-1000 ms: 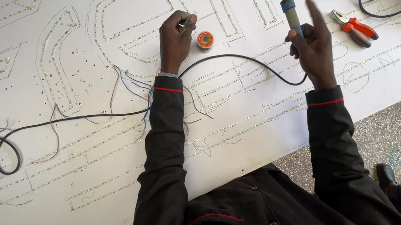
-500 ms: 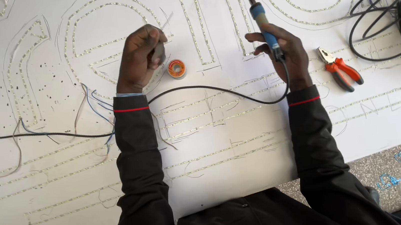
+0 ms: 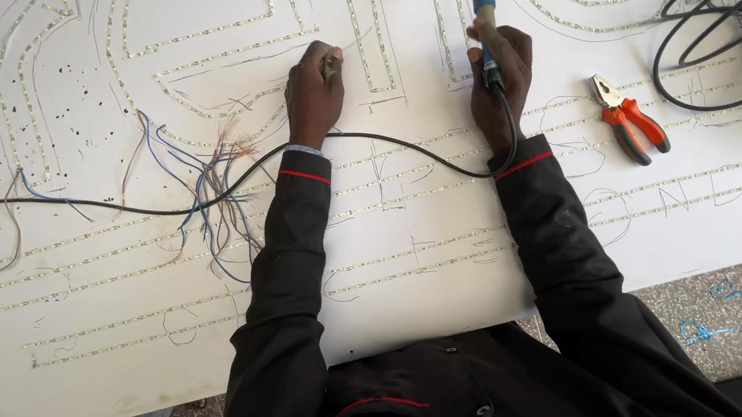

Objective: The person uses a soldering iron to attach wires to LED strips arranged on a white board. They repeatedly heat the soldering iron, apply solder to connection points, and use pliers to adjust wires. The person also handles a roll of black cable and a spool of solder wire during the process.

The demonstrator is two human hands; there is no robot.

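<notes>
We've got the right hand (image 3: 495, 73) clenched round the soldering iron (image 3: 485, 28), held upright by its blue grip w/ tip pointing away over the white sign board (image 3: 129, 376); light, stiff tool, so we'd judge the insulated handle the only safe hold, never the metal shaft. Its black cord (image 3: 157, 210) trails soft & floppy under both sleeves. Left hand (image 3: 314, 94) is closed on a small thin item pressed to the surface, can't tell what. Orange pliers (image 3: 629, 118) lie just right, apart
</notes>
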